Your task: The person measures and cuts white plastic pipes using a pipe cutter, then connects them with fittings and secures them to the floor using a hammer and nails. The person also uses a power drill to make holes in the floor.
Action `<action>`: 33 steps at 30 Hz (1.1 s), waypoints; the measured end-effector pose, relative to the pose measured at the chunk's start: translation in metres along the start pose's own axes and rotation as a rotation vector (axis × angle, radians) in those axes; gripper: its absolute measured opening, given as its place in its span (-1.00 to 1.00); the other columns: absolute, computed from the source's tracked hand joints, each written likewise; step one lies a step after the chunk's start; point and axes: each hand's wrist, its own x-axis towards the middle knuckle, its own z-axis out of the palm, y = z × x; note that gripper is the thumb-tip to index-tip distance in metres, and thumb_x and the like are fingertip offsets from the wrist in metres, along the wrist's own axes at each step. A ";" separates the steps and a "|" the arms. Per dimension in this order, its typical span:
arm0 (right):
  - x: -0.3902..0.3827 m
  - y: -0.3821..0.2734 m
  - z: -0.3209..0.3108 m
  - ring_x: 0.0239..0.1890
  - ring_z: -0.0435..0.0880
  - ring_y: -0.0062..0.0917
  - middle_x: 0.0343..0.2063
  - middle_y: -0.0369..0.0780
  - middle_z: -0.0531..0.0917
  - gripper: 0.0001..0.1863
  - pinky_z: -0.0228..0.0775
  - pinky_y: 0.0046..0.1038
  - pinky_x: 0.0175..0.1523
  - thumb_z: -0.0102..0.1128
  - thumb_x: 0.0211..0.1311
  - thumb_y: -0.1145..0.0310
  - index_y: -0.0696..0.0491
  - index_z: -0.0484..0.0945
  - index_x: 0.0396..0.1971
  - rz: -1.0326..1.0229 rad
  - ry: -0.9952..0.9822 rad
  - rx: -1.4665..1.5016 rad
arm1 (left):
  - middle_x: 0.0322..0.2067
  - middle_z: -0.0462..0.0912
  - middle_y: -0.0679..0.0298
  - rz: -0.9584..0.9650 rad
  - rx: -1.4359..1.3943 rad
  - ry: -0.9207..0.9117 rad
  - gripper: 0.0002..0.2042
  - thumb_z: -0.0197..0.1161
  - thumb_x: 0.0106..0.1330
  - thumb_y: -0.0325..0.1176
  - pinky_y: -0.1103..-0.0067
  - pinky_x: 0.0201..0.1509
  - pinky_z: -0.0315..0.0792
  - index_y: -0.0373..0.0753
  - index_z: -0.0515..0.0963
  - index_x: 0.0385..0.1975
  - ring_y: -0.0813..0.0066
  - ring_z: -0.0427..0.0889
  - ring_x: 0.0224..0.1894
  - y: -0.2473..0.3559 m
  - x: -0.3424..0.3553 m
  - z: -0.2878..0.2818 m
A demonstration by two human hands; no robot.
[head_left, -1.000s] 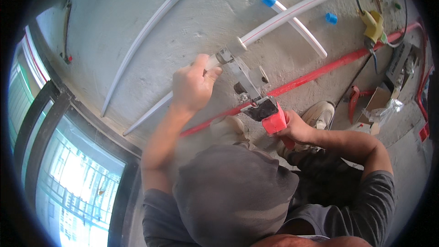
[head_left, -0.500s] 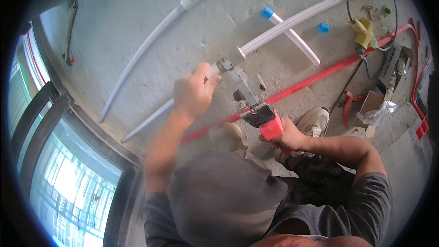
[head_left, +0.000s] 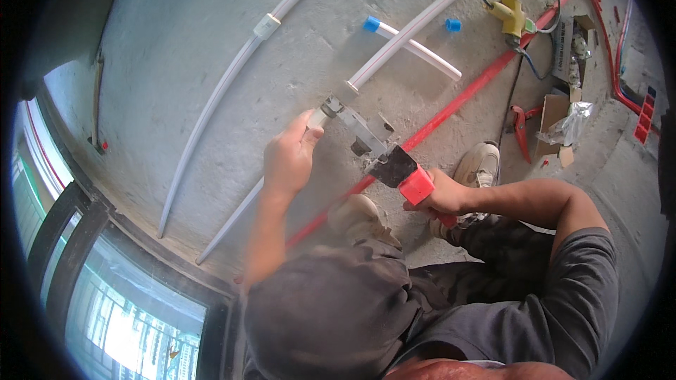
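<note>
My right hand (head_left: 445, 195) is wrapped round the red handle of a pipe fusion welder (head_left: 415, 184). Its metal heating plate (head_left: 362, 129) points up and left. Between finger and thumb, my left hand (head_left: 287, 158) grips a white plastic pipe fitting (head_left: 320, 119) against the die at the plate's tip. A white pipe (head_left: 232, 222) runs down-left from behind that hand; whether it joins the fitting is hidden. Opposite, a long red-striped white pipe (head_left: 394, 43) has its end at the plate's tip; I cannot tell whether it touches the die.
A short blue-capped pipe (head_left: 436, 63) lies across under the long one, near a blue cap (head_left: 453, 25). Another white pipe (head_left: 211, 112) lies left. A red pipe (head_left: 458, 102) crosses the floor. Right are a yellow connector (head_left: 508, 15), red pipe cutter (head_left: 520, 134) and opened carton (head_left: 553, 114).
The view has shifted, so most floor items sit further left in the picture. Both hands keep their holds, and the welder stays between the fitting and the long pipe.
</note>
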 end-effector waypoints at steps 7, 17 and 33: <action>-0.003 -0.013 0.053 -0.69 0.57 -0.58 -0.67 -0.29 0.58 -0.83 0.37 -0.42 -0.60 0.52 0.22 0.34 0.10 0.72 -0.33 0.050 -0.188 -0.046 | -0.30 0.72 -0.10 0.007 0.058 0.154 -0.52 0.29 0.55 -0.13 0.33 -0.21 0.55 -0.20 0.57 0.37 0.04 0.74 -0.32 0.003 -0.063 -0.050; -0.057 -0.033 0.044 -0.78 0.54 -0.50 -0.59 -0.24 0.60 -0.83 0.34 -0.41 -0.71 0.40 0.19 0.49 0.13 0.65 -0.23 0.121 -0.218 0.132 | -0.34 0.69 0.08 -0.042 -0.010 0.128 -0.57 0.20 0.60 -0.29 0.49 -0.23 0.51 -0.30 0.55 0.38 0.43 0.59 -0.36 -0.003 -0.077 -0.060; -0.229 0.220 -0.430 -0.57 0.49 -0.53 -0.53 -0.32 0.50 -0.91 0.48 -0.42 -0.40 0.20 0.19 0.42 -0.01 0.47 -0.34 -0.596 1.398 0.897 | -0.35 0.42 0.52 -0.187 -0.224 0.060 -0.59 0.16 0.60 -0.20 0.67 -0.31 0.17 -0.39 0.57 0.24 0.74 0.30 -0.36 -0.045 -0.051 -0.037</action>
